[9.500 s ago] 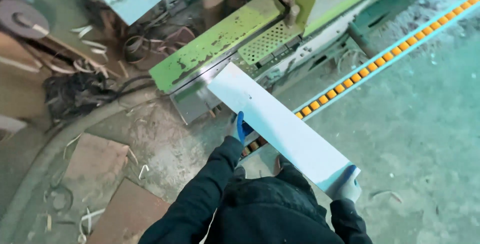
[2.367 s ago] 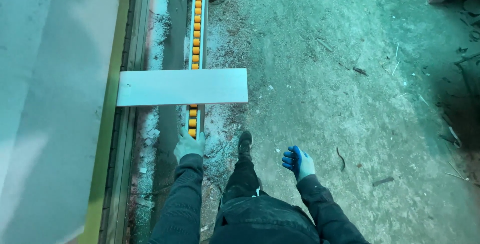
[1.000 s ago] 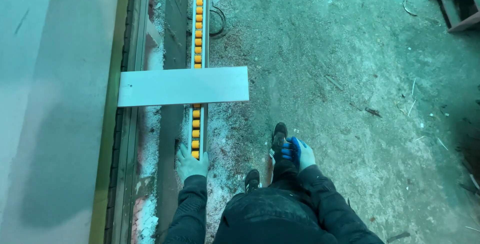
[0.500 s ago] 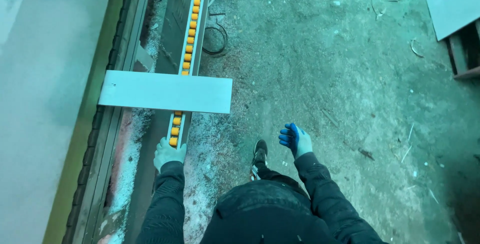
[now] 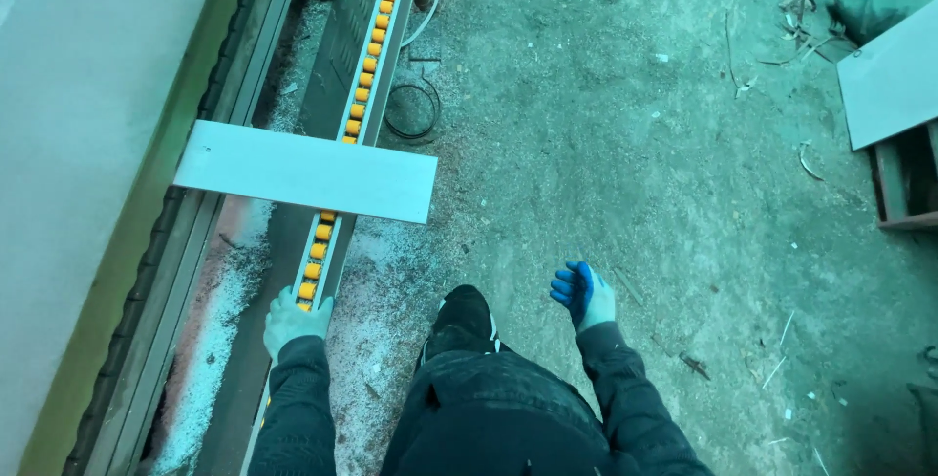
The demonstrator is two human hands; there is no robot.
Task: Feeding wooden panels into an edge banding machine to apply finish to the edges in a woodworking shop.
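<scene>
Ahead, the pale board [image 5: 305, 171] lies crosswise over the orange roller track [image 5: 344, 134]. The left hand [image 5: 293, 318] rests empty on that track, nearer; the right hand [image 5: 584, 292] hangs loosely curled, empty.

Dusty concrete floor [image 5: 625, 163] strewn with sawdust [image 5: 210, 359] and scraps.

Single head-worn view, looking steeply down from standing height. Roller rail [image 5: 363, 75] runs toward 12 o'clock; floor [image 5: 635, 163] fills 1 to 4 o'clock.
</scene>
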